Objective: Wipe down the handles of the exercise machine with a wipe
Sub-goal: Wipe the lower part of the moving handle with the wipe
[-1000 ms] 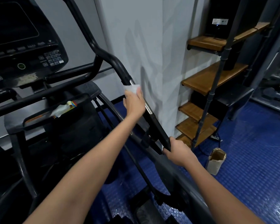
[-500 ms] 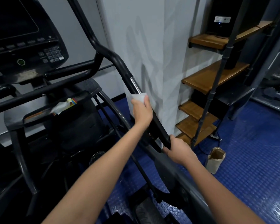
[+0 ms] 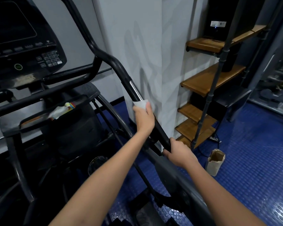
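A long black handle [image 3: 116,66] of the exercise machine slopes down from upper left to the centre, with a bare silver strip [image 3: 135,90] along part of it. My left hand [image 3: 144,119] grips the handle just below that strip, with a white wipe [image 3: 141,104] wrapped under the fingers and showing above them. My right hand [image 3: 180,152] holds the lower end of the same handle, where the black grip ends.
The machine's console [image 3: 24,51] with keypad sits upper left, above a tray holding a crumpled wrapper [image 3: 60,110]. A grey pillar [image 3: 142,46] stands close behind the handle. Wooden shelves [image 3: 207,80] rise at right; a brown paper bag [image 3: 215,161] stands on the blue floor.
My left hand has slid down the handle with the wipe, uncovering more of the silver strip above it. My right hand has stayed at the handle's lower end.
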Demonstrator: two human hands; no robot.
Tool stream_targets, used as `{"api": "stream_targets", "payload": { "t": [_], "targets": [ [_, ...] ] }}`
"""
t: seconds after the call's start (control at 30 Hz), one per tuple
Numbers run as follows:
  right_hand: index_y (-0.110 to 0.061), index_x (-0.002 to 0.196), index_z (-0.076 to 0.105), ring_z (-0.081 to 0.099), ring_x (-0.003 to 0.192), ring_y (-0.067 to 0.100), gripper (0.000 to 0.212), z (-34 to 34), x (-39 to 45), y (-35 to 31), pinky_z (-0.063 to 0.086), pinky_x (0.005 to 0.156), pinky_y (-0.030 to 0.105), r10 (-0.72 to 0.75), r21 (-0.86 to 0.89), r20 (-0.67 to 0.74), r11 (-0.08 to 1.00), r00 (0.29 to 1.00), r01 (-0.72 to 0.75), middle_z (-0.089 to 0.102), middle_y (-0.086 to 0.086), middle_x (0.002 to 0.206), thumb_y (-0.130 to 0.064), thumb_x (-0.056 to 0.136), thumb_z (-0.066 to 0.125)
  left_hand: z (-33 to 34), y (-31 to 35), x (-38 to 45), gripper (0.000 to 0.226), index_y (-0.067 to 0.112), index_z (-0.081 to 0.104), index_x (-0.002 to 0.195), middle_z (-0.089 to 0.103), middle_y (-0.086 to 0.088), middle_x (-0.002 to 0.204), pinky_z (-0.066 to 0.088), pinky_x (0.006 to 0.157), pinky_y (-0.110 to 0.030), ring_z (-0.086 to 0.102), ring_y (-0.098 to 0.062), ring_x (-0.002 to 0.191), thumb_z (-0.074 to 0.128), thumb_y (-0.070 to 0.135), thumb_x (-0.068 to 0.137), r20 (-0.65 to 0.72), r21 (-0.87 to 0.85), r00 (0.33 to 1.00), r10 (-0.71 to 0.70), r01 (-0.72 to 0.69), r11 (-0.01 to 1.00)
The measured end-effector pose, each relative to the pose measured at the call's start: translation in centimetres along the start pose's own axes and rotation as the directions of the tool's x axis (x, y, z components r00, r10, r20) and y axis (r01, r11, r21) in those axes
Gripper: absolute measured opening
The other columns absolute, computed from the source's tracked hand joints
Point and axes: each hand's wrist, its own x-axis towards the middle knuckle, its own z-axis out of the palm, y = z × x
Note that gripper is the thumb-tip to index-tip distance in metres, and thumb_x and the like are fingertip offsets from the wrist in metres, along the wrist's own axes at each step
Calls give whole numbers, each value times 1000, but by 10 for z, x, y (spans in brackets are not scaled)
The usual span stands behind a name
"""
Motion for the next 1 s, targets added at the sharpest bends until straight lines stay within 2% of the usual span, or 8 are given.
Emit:
{"api": "stream_targets", "payload": {
  "t": [0.17,0.27,0.37,0.53,0.7,0.77,0.87,1.0],
  "targets": [
    [-28,99,44,62,71,19,22,2,0,2,58,63,43,-10,-5,-7,1000,1000,10,59,-2,84,-43,90,56,-35,46,53,56,0,33,134,47,4,86,46,63,-30,50,-9,72,35,50,108,-13,-36,999,-35,34,999],
    [-26,100,45,61,71,19,22,2,2,2,57,63,43,-16,-3,-12,1000,1000,16,59,-1,84,-43,91,57,-33,49,53,52,3,35,130,49,3,87,39,55,-27,53,-13,73,36,50,108,-56,-51,998,-34,31,998],
    [-27,103,44,62,73,19,24,3,4,3,58,65,43,-8,-3,-12,1000,1000,8,59,-2,86,-44,91,57,-5,12,12,47,0,38,124,57,-3,94,43,64,-31,60,-24,81,43,43,107,-98,-17,993,60,-62,998],
    [-27,104,45,63,76,18,26,5,6,4,59,70,45,-6,-1,-11,1000,1000,6,61,-2,90,-44,91,60,26,-50,-51,43,12,40,110,63,-10,103,56,83,-47,65,-27,96,42,55,102,38,-19,994,107,-107,994],
    [-34,128,38,65,89,16,59,1,4,1,56,74,39,-36,53,-15,998,999,37,64,-10,106,-66,83,59,15,-16,-30,43,-1,39,127,56,-7,113,43,67,-9,58,-19,99,43,37,108,-13,-139,999,32,-33,990],
    [-42,139,27,63,103,16,76,-6,1,-2,53,80,40,-66,152,-20,986,998,68,59,-13,119,-74,77,58,8,-1,-16,43,-2,38,128,54,-6,109,39,63,-14,57,-20,98,40,36,109,-64,-143,997,36,-45,989],
    [-37,149,24,52,121,20,86,-24,5,-16,47,91,40,-120,180,-90,974,989,135,53,-3,135,-71,79,61,-9,23,16,39,1,38,124,53,-3,106,40,78,-29,55,-24,101,35,38,110,-131,-155,991,28,-48,987],
    [-30,152,28,46,127,20,79,-59,29,-61,43,101,41,-203,229,-183,943,962,243,48,1,140,-57,86,63,-39,51,61,46,2,38,136,41,-12,135,40,104,-44,44,-29,123,30,39,110,-260,-127,963,66,-102,987]
  ]
}}
